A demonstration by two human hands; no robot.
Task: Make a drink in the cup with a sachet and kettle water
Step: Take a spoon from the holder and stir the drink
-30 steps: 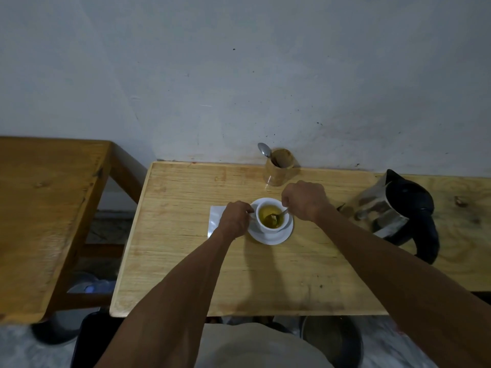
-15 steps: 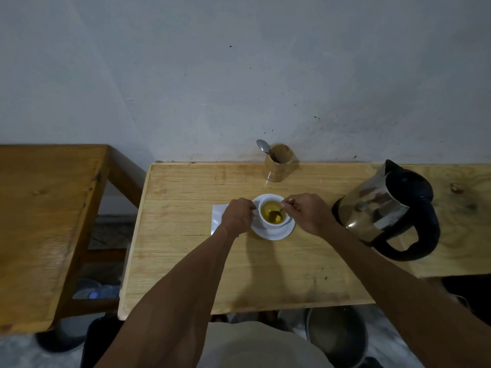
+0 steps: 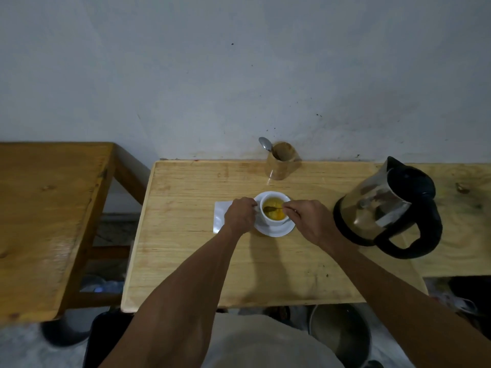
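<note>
A white cup (image 3: 273, 220) holding yellow liquid stands on a white saucer (image 3: 276, 230) in the middle of the wooden table (image 3: 186, 256). My left hand (image 3: 239, 215) grips the cup's left side, where the handle is hidden. My right hand (image 3: 308, 220) pinches the handle of a small spoon (image 3: 271, 208) whose bowl lies in the liquid. The steel kettle (image 3: 382, 208) with a black handle stands just right of my right hand. A white sachet or paper (image 3: 220, 215) lies partly under my left hand.
A wooden holder (image 3: 282, 163) with a second spoon (image 3: 265, 143) stands at the table's back edge by the wall. Another wooden table (image 3: 45, 213) is at the left, with a gap between. Dark round containers sit on the floor below.
My right hand has lowered from above the cup to its right side, keeping the spoon in the liquid. The left hand stays on the cup. The camera has shifted slightly.
</note>
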